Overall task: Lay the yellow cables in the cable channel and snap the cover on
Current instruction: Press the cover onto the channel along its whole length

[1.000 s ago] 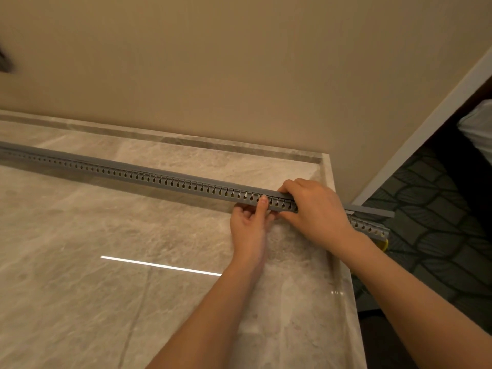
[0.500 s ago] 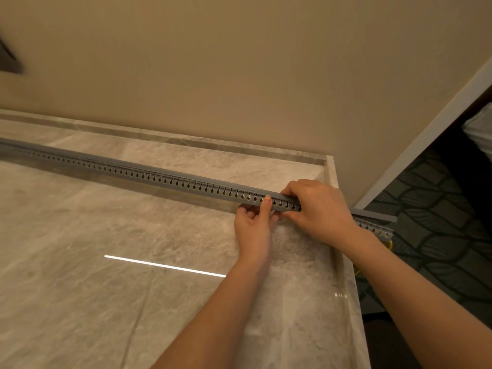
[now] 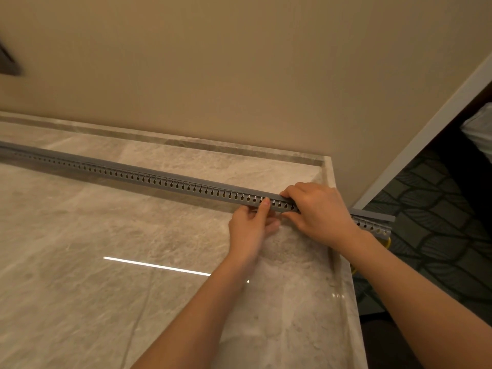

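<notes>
A long grey slotted cable channel point(image 3: 149, 179) lies across the marble table point(image 3: 80, 262) from far left to past the right edge. Its grey cover point(image 3: 133, 169) sits along the top; at the right end the cover point(image 3: 372, 214) stands a little above the channel. Yellow cables show through the slots and one yellow cable point(image 3: 387, 242) hangs out at the right end. My right hand point(image 3: 319, 211) grips over the channel and cover near the table's right edge. My left hand point(image 3: 250, 227) is right beside it, its thumb pressed on the channel's slotted side.
A beige wall rises just behind the table. The table has a raised rim point(image 3: 338, 235) at its right edge, with dark patterned carpet point(image 3: 426, 235) beyond. A white door frame point(image 3: 426, 129) slants up at the right.
Both hands stay at the same place on the channel. The view has shifted slightly; the left thumb stays pressed against the slotted side.
</notes>
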`<state>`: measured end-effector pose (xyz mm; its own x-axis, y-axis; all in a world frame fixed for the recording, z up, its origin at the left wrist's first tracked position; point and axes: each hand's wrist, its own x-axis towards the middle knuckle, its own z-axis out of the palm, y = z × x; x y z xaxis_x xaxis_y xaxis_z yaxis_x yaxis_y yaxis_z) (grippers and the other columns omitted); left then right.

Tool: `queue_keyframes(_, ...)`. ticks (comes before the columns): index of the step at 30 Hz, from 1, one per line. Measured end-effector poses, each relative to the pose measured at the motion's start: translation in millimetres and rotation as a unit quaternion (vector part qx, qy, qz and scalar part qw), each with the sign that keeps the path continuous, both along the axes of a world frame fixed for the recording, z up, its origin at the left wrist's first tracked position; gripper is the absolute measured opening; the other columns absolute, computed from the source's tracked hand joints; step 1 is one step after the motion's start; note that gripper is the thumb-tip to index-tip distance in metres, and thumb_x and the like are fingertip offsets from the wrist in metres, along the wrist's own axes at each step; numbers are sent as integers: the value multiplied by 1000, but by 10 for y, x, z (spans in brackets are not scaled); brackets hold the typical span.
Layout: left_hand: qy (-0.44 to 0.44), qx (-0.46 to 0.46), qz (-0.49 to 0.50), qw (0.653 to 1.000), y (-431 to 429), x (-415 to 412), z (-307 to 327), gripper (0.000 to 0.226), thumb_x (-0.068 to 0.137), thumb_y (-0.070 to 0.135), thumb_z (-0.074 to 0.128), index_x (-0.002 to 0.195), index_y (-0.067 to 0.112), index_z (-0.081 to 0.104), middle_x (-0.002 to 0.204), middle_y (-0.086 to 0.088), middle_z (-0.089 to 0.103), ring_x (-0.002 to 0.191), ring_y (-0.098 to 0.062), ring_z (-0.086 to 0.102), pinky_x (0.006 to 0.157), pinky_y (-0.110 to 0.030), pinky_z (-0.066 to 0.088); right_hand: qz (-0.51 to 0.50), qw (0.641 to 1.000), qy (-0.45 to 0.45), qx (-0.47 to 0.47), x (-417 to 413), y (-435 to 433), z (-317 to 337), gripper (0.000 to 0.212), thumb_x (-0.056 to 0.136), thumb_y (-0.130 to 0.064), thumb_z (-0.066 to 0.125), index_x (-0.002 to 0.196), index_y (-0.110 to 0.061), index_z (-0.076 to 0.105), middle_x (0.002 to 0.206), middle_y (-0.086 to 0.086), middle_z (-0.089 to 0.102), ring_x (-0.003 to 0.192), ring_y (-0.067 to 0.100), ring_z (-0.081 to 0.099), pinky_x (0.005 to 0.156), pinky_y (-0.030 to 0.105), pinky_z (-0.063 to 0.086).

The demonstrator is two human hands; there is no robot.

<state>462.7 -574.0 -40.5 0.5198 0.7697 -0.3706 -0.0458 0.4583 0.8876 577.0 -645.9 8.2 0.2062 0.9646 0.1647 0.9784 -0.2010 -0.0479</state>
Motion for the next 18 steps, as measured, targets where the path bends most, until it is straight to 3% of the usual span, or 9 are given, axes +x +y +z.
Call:
queue_keyframes(2, 122, 136, -50, 982, 46, -90, 51, 32, 90, 35, 59, 79, 6, 68, 69, -8, 71, 56, -18, 68, 53, -28, 56, 3, 1000, 2, 3, 7, -1, -3, 32, 86, -33, 62, 111, -15, 59, 101, 1, 65, 92, 20, 59, 68, 24, 30)
queue_keyframes(3, 184, 244, -53, 951, 59, -136, 69, 35, 89, 39, 59, 70, 10, 67, 60, -2, 67, 51, -18, 64, 51, -29, 53, 4, 1000, 3, 4, 12, -4, -7, 32, 85, -34, 62, 111, -16, 59, 101, 0, 65, 91, 20, 59, 68, 24, 29)
queue_keyframes(5, 263, 488, -5, 832, 81, -211, 125, 25, 83, 37, 66, 67, 17, 63, 58, 8, 61, 54, -12, 57, 50, -25, 44, 8, 1000, 9, 8, 23, -2, -12, 31, 85, -35, 62, 110, -16, 60, 99, 0, 65, 90, 20, 59, 67, 24, 28)
queue_keyframes(7, 248, 648, -1, 720, 125, -223, 183, 19, 73, 27, 76, 83, 17, 64, 78, 6, 63, 74, -13, 57, 60, -25, 46, 9, 1000, 17, 11, 36, -3, -10, 30, 85, -35, 62, 109, -17, 60, 98, 0, 66, 89, 20, 59, 66, 25, 31)
queue_keyframes(10, 248, 734, -108, 622, 252, -134, 233, 45, 63, 19, 81, 103, 7, 64, 100, -7, 66, 96, -26, 60, 85, -36, 48, 11, 999, 31, 12, 45, 1, -10, 33, 84, -35, 63, 112, -17, 61, 99, 1, 67, 91, 21, 60, 72, 29, 41)
queue_keyframes(13, 264, 778, -134, 554, 266, -53, 285, 27, 60, 6, 82, 83, 6, 68, 75, -6, 66, 69, -25, 63, 64, -32, 51, 11, 999, 35, 18, 53, -9, -10, 31, 84, -34, 63, 110, -16, 61, 96, 2, 67, 87, 21, 61, 71, 30, 42)
queue_keyframes(15, 272, 783, -144, 540, 272, -37, 329, 25, 56, 5, 85, 72, 8, 66, 64, -4, 63, 57, -22, 60, 48, -28, 46, 11, 999, 38, 25, 49, -11, -18, 29, 84, -34, 63, 107, -16, 63, 93, 2, 68, 84, 21, 61, 69, 29, 42)
queue_keyframes(18, 270, 801, -162, 508, 308, -38, 371, 31, 49, 4, 88, 67, 8, 64, 59, -4, 61, 51, -20, 58, 40, -24, 39, 7, 998, 42, 39, 48, -23, -32, 27, 84, -34, 63, 104, -17, 65, 88, 2, 68, 81, 21, 62, 65, 29, 41)
